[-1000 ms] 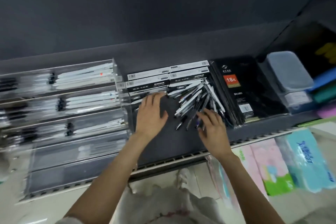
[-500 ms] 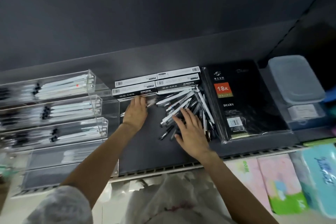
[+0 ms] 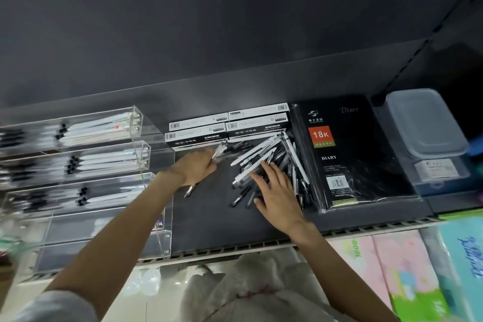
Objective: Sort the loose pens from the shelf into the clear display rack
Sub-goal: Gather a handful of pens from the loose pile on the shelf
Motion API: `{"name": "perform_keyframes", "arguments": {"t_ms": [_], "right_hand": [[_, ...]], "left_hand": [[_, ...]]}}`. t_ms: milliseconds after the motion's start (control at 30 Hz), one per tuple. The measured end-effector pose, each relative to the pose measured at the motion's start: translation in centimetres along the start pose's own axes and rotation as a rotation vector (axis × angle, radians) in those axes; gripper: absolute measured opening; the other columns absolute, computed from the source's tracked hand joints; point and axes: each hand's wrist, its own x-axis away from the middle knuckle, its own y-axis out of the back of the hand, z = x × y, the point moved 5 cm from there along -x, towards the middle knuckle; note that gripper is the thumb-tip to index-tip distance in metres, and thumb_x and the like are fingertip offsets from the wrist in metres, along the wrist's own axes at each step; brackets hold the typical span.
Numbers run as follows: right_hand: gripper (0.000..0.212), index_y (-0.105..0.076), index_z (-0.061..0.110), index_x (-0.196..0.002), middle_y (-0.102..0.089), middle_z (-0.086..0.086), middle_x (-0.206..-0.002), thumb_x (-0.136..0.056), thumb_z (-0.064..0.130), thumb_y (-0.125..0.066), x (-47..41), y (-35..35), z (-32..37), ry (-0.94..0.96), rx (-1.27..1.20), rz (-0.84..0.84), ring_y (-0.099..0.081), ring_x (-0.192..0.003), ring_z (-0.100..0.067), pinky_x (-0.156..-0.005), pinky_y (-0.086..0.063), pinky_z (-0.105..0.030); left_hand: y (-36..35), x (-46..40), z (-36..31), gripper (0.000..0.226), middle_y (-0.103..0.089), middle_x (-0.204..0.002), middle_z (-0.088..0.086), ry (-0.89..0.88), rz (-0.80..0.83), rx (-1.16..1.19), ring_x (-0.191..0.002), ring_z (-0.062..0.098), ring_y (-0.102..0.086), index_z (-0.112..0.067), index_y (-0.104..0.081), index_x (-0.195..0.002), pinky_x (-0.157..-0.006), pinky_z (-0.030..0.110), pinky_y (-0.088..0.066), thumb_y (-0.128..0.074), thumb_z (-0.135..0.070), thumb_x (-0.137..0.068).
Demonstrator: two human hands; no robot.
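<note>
A heap of loose black, clear and white pens (image 3: 271,162) lies on the dark shelf (image 3: 209,214), between the pen boxes and a black diary. My right hand (image 3: 275,191) rests flat on the heap's near side with fingers spread. My left hand (image 3: 194,166) is closed around a clear pen (image 3: 220,151) whose tip sticks out to the upper right; another end shows below my wrist. The clear tiered display rack (image 3: 141,138) stands at the left, its upper tiers holding rows of white and black pens.
Several white and black pen boxes (image 3: 227,125) sit behind the heap. A wrapped black diary (image 3: 347,154) lies to the right, then a grey lidded plastic box (image 3: 423,123). Pastel tissue packs (image 3: 407,269) fill the shelf below. The rack's lower tiers (image 3: 104,240) look bare.
My left hand has closed around a clear pen by the boxes. My right hand has slid slightly further onto the heap. The camera has shifted, so the scene sits more to the right.
</note>
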Motion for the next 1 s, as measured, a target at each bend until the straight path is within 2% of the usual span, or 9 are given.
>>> {"name": "perform_keyframes", "arguments": {"t_ms": [100, 200, 300, 400, 467, 567, 700, 833, 1000], "right_hand": [[0.06, -0.026, 0.026, -0.147, -0.009, -0.007, -0.157, -0.093, 0.026, -0.053, 0.0, 0.2, 0.1, -0.003, -0.007, 0.001, -0.001, -0.146, -0.027, -0.116, -0.003, -0.043], [0.056, -0.032, 0.023, -0.145, -0.02, -0.008, -0.155, -0.094, 0.025, -0.053, 0.1, 1.4, 0.3, -0.002, -0.067, -0.097, -0.01, -0.144, -0.026, -0.115, -0.007, -0.038], [0.047, -0.043, 0.018, -0.139, -0.038, -0.005, -0.145, -0.093, 0.022, -0.055, 0.1, 3.6, 0.5, -0.085, -0.312, -0.224, -0.03, -0.135, -0.022, -0.112, -0.022, -0.033], [0.034, -0.053, 0.019, -0.127, -0.059, 0.004, -0.122, -0.094, 0.025, -0.055, -0.2, 5.9, 0.9, -0.232, -0.718, -0.244, -0.053, -0.111, -0.011, -0.097, -0.04, -0.025], [0.02, -0.06, 0.024, -0.112, -0.066, 0.002, -0.105, -0.093, 0.027, -0.056, -0.4, 7.0, 1.6, -0.319, -1.033, -0.19, -0.059, -0.083, -0.005, -0.076, -0.046, -0.019], [0.011, -0.064, 0.02, -0.096, -0.065, -0.005, -0.086, -0.092, 0.028, -0.057, -0.5, 8.1, 2.7, -0.372, -1.243, -0.082, -0.048, -0.055, -0.002, -0.048, -0.037, -0.015], [0.021, -0.065, 0.011, -0.102, -0.048, 0.001, -0.066, -0.092, 0.028, -0.059, -0.6, 8.7, 3.4, -0.389, -1.354, -0.068, -0.039, -0.051, -0.004, -0.044, -0.029, -0.015], [0.012, -0.067, 0.014, -0.096, -0.04, 0.001, -0.059, -0.09, 0.022, -0.061, -0.3, 9.2, 3.9, -0.341, -1.392, -0.034, -0.036, -0.048, -0.005, -0.043, -0.029, -0.014], [0.013, -0.07, 0.017, -0.098, -0.061, -0.005, -0.062, -0.088, 0.015, -0.062, 0.1, 9.7, 4.6, -0.242, -1.398, 0.103, -0.037, -0.045, -0.003, -0.04, -0.026, -0.015]], "left_hand": [[2.4, 1.1, -0.3, 0.014, -0.06, -0.086, 0.01, 0.004, -0.055, 0.254, -0.082, 0.028, -0.056, -0.008, -0.047, -0.098, -0.069, 0.031, -0.037, -0.042, -0.021, -0.099], [3.9, 3.0, -1.4, 0.025, -0.046, -0.064, -0.004, -0.009, -0.122, 0.737, -0.055, 0.011, -0.044, -0.014, -0.044, -0.075, -0.056, 0.02, -0.037, -0.044, -0.015, -0.099], [3.2, 4.8, -3.4, 0.015, -0.044, -0.064, -0.005, -0.015, -0.058, 1.187, -0.047, 0.004, -0.036, -0.009, -0.051, -0.087, -0.047, 0.015, -0.033, -0.043, -0.011, -0.099], [1.5, 6.0, -5.2, 0.015, -0.049, -0.067, -0.004, -0.043, -0.009, 1.472, -0.048, 0.005, -0.037, -0.008, -0.056, -0.099, -0.044, 0.015, -0.03, -0.041, -0.008, -0.099], [0.4, 6.4, -6.1, 0.016, -0.051, -0.07, -0.001, -0.079, -0.001, 1.561, -0.049, 0.006, -0.039, -0.009, -0.055, -0.103, -0.045, 0.015, -0.03, -0.039, -0.007, -0.099], [-0.8, 7.3, -7.1, 0.016, -0.052, -0.072, 0.0, -0.121, 0.018, 1.618, -0.052, 0.007, -0.04, -0.009, -0.054, -0.107, -0.047, 0.016, -0.032, -0.04, -0.008, -0.098], [-2.1, 8.4, -8.2, 0.021, -0.053, -0.074, 0.001, -0.167, 0.084, 1.655, -0.054, 0.008, -0.041, -0.009, -0.053, -0.112, -0.049, 0.016, -0.034, -0.047, -0.014, -0.093], [-2.4, 9.8, -8.8, 0.025, -0.06, -0.077, 0.0, -0.215, 0.087, 1.614, -0.054, 0.009, -0.048, -0.005, -0.055, -0.113, -0.052, 0.019, -0.042, -0.05, -0.017, -0.091], [-2.8, 11.1, -8.9, 0.032, -0.071, -0.085, 0.003, -0.154, 0.153, 1.648, -0.049, 0.01, -0.053, -0.006, -0.058, -0.114, -0.049, 0.018, -0.043, -0.052, -0.02, -0.085]]}}
